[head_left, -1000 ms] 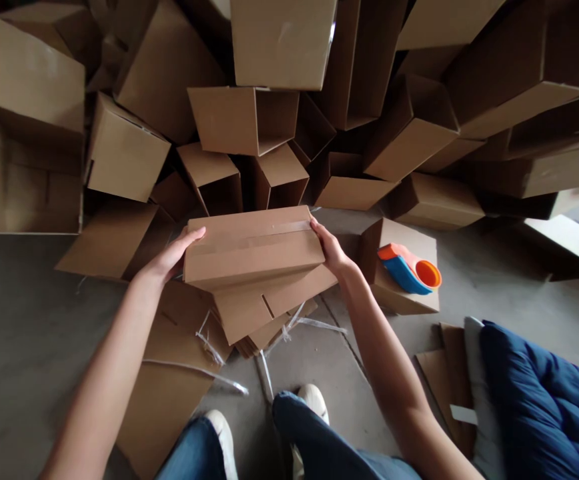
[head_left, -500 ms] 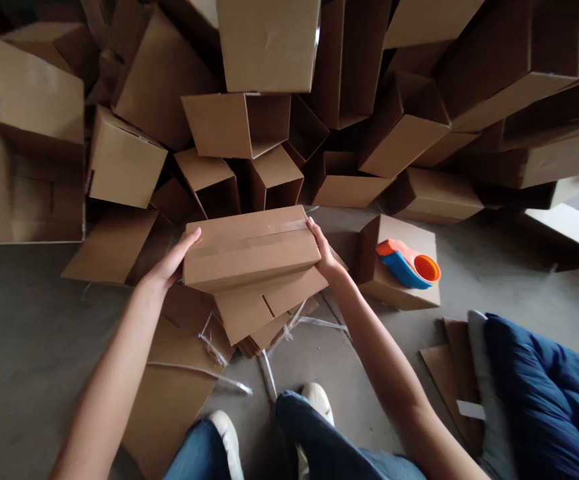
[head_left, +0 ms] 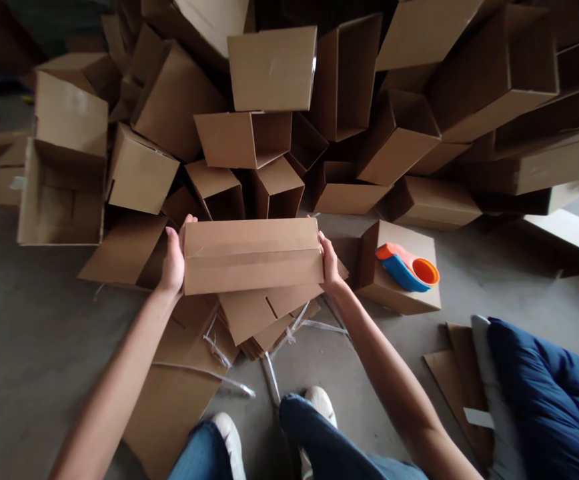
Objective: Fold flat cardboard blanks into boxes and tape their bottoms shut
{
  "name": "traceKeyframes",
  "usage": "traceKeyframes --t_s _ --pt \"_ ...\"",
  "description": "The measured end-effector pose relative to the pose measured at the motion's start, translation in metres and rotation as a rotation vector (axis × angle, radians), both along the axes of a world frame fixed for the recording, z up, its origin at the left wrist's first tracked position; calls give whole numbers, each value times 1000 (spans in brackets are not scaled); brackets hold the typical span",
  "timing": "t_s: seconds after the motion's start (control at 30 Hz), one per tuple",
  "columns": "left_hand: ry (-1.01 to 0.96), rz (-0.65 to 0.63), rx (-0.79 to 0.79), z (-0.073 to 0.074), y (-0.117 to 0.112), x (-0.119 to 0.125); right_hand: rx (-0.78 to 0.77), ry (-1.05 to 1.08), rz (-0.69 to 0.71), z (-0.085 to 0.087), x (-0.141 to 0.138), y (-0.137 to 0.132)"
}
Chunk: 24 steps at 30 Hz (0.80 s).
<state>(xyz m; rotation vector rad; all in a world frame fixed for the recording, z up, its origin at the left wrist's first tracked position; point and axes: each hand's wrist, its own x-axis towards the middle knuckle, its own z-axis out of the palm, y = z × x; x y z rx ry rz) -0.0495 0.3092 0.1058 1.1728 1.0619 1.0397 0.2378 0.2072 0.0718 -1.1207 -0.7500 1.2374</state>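
I hold a long brown cardboard box (head_left: 252,255) with a tape strip along its top seam, level in front of me. My left hand (head_left: 173,259) grips its left end, fingers wrapped behind it. My right hand (head_left: 329,261) grips its right end the same way. Beneath the box lies a stack of flattened cardboard sheets (head_left: 264,315) on the concrete floor, with loose white plastic straps (head_left: 219,353) around them.
A tall heap of assembled open boxes (head_left: 269,133) fills the space ahead. An orange and blue tape dispenser (head_left: 407,267) rests on a small box (head_left: 399,293) to the right. A blue cushion (head_left: 549,400) lies at lower right. My shoes (head_left: 319,403) stand below.
The box has tipped up and levelled out, lifted slightly off the flat stack. Both hands have shifted from its top corners to grip its ends.
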Motion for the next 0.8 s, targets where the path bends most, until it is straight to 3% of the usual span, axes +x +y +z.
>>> traceKeyframes --t_s 0.17,0.23,0.3,0.43,0.6,0.67,0.73,0.8 --pt "0 -84 206 24 -6 0 181 8 -146 31 1 -7" --pt "-56 -29 155 28 -6 -3 233 49 -164 42 5 -10" --pt "-127 37 -3 27 -2 -10 281 149 -198 47 8 -10" --pt "-62 -50 -231 10 9 -28 313 375 -277 34 8 -4" --pt "471 -363 -235 -15 12 -44 88 434 -317 4 4 8" --pt "642 -374 -112 -17 13 -44 36 442 -327 -3 7 10" --pt "817 -300 136 -13 17 -38 18 436 -298 -8 11 10" --pt "971 -323 379 -4 23 -27 10 421 -276 -11 15 9"
